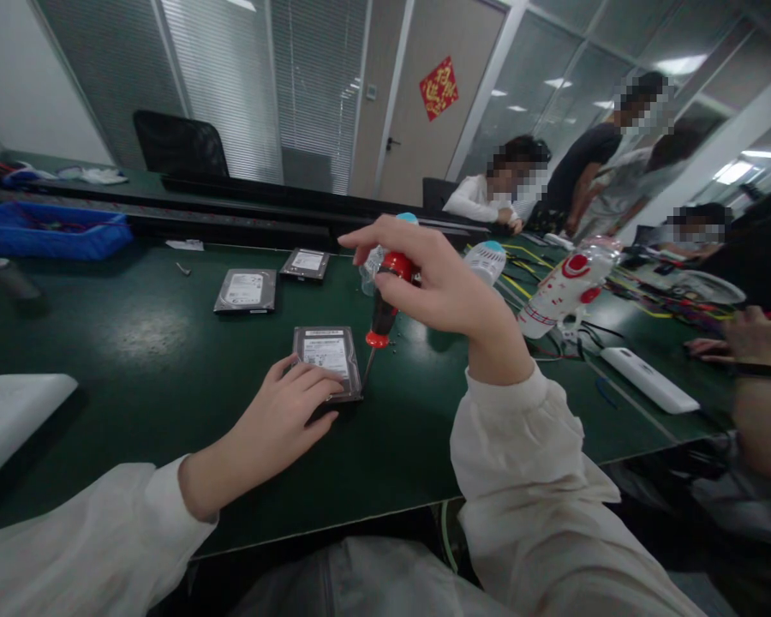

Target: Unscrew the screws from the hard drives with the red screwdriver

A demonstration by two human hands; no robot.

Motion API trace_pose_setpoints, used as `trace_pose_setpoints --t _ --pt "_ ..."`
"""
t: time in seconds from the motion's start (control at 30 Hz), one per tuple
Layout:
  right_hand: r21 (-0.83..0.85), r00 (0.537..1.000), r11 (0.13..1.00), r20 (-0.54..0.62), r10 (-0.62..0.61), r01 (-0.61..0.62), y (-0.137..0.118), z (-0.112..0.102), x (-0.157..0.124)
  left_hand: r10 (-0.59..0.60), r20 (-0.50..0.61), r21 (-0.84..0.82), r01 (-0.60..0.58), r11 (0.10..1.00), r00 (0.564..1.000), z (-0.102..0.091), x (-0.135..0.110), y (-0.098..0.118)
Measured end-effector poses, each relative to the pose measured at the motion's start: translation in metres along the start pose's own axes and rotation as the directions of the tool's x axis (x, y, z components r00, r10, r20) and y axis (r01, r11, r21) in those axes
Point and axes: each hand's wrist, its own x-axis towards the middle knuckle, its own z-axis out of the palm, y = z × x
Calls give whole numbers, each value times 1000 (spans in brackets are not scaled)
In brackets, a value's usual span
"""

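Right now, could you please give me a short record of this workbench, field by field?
left hand: left hand rests fingers-down on the near hard drive
right hand: right hand grips the screwdriver, upright, tip at that drive's right edge
surface: green table
other drives: second drive and third drive lie farther back, untouched
right side: bottle, white device, cables
left side: blue bin
others: co-worker's hand at the right edge

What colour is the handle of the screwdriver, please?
The screwdriver handle is red and black, clearest in the head view.
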Motion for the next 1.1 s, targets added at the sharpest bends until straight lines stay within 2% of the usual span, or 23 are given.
trace_pose_setpoints --t 0.13,0.33,0.53,0.73,0.97,1.1 --pt "53 997 997 51 -54 52 -3 -1 1 8 -1 2 -8 1000 1000 0 0 0" --pt "65 999 998 36 10 -12 -4 3 1 7 6 7 -7 1000 1000 -1 1 0" --pt "158 993 985 79 -86 72 -10 0 -1 -2 2 -11 2 1000 1000 0 1 -1" --pt "12 992 994 68 110 -111 -20 0 0 2 -10 -15 -2 1000 1000 1 0 -2" --pt "65 993 992 54 109 -112 -19 -13 -6 5 -3 -16 -5 1000 1000 1 0 -2" --pt "119 989 989 126 78 -93 -23 -18 -7 -1 -9 -22 1 1000 1000 1 1 -2"
